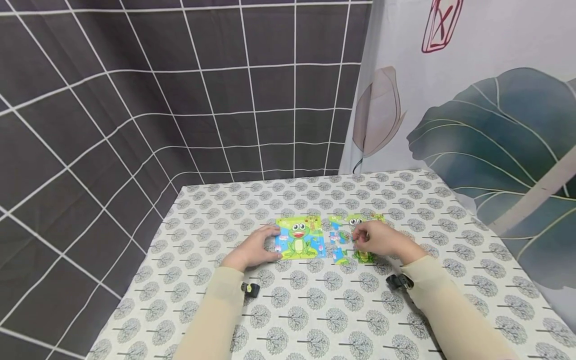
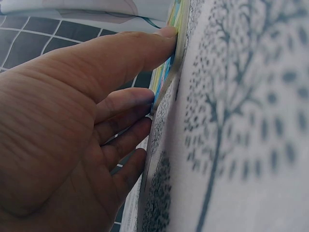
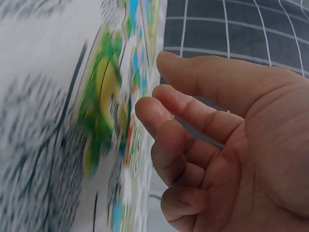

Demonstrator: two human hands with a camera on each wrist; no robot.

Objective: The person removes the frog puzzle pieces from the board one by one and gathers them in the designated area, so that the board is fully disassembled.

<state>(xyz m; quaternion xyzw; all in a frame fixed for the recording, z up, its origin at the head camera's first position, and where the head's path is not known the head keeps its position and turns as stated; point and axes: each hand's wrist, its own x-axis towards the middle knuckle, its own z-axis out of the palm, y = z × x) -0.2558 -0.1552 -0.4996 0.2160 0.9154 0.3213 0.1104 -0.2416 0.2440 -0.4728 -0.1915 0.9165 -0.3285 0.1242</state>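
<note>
A square frog picture puzzle point(image 1: 299, 239) lies flat on the table, its green frog complete on a blue and yellow-green ground. My left hand point(image 1: 256, 246) rests at its left side. In the left wrist view the thumb point(image 2: 154, 46) and fingertips touch the board's edge. To the right lie several loose puzzle pieces point(image 1: 339, 256) with parts of a like frog, spaced apart. My right hand point(image 1: 378, 237) is over the right-hand pieces and hides some of them. In the right wrist view its fingers are loosely bent, with nothing between thumb and index finger, beside a green frog piece point(image 3: 101, 87).
A white cloth with grey tree prints point(image 1: 297, 315) covers the table. Behind and to the left hangs a dark curtain with a white grid point(image 1: 216, 90). A pale curtain with large leaves point(image 1: 499, 130) hangs at the right. Each wrist carries a black strap point(image 1: 399, 282).
</note>
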